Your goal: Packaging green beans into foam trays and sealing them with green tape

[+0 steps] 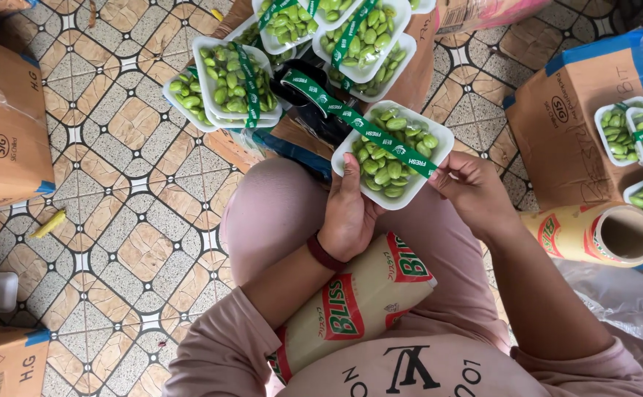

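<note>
A roll of cling film (351, 301) lies across the lap, below both hands. Above the grips, wrapped trays (233, 81) of green pods are stacked. The left hand (347, 213) clasps the near edge of a white tray of green pods (391, 154); the right hand (472, 187) pinches its green tape (369, 129) at the tray's right rim.

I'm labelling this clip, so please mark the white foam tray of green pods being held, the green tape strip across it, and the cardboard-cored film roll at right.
White foam tray of green pods (414, 192), head view, near rim.
Green tape strip (391, 144), head view, middle of strip over the pods.
Cardboard-cored film roll (575, 231), head view, printed outer side.
</note>
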